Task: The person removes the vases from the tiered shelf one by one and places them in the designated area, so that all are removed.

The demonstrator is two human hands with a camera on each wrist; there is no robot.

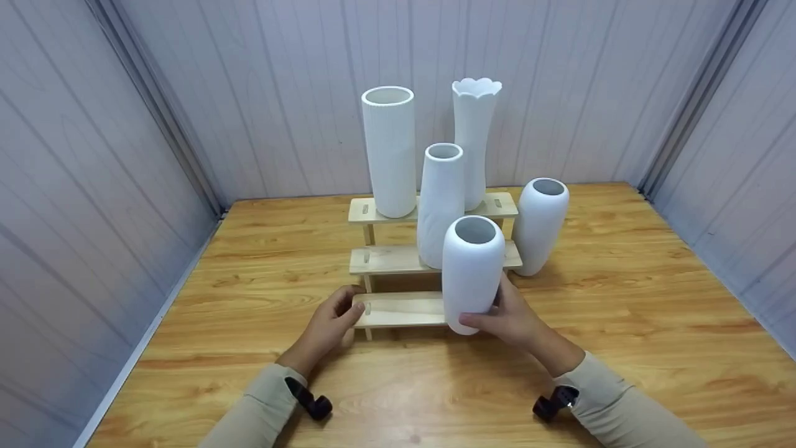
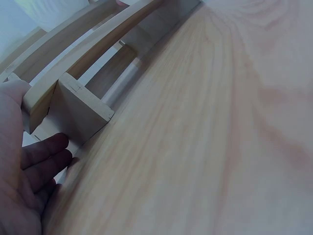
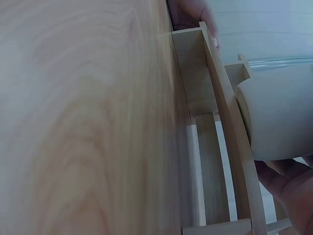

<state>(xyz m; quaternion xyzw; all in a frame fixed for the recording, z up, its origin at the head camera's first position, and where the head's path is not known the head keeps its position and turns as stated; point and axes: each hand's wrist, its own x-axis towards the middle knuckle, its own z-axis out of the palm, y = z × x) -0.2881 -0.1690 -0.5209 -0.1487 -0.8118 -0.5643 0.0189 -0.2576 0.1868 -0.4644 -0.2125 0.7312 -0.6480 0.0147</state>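
Observation:
My right hand (image 1: pixel 513 314) grips a smooth white vase (image 1: pixel 472 280) low on its body, thumb in front. The vase is at the right part of the lowest step of a three-tier wooden stand (image 1: pixel 401 309). In the right wrist view its base (image 3: pixel 243 117) is tilted at the board's edge. My left hand (image 1: pixel 326 320) holds the left end of that step, thumb on top; in the left wrist view its fingers (image 2: pixel 51 152) lie by the side support. A tapered vase (image 1: pixel 440 211) stands on the middle step.
On the top step stand a ribbed cylindrical vase (image 1: pixel 390 155) and a scalloped-rim vase (image 1: pixel 474 137). Another rounded white vase (image 1: pixel 541 227) stands on the wooden table (image 1: pixel 267 249), right of the stand. Panelled walls (image 1: pixel 298 93) enclose the back and sides.

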